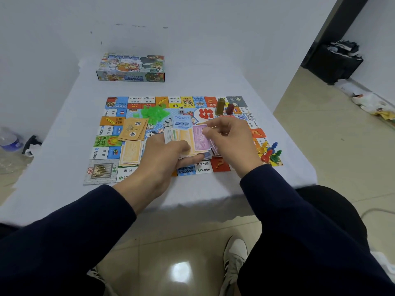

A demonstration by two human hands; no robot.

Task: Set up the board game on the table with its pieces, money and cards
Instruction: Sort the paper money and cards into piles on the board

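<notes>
Both of my dark sleeves reach forward from the bottom edge over the white table (70, 116). Left hand (162, 159) grips a fanned stack of paper money (183, 139) from below, fingers curled under it; right hand (230, 142) pinches one purple note (199, 136) at the fan's right end. The fan shows green, yellow and purple notes, long edges running away from me; how many notes it holds I cannot tell, as my hands hide its lower part. It sits just above the game board (100, 174), whose long axis runs left to right. On the board: two orange card piles (132, 130) at left, a heap of green houses (155, 113), one die (181, 111), two tall blocks (224, 106), and four pawns (270, 153) at the near right corner. One game box (130, 68) lies beyond the board, well apart
</notes>
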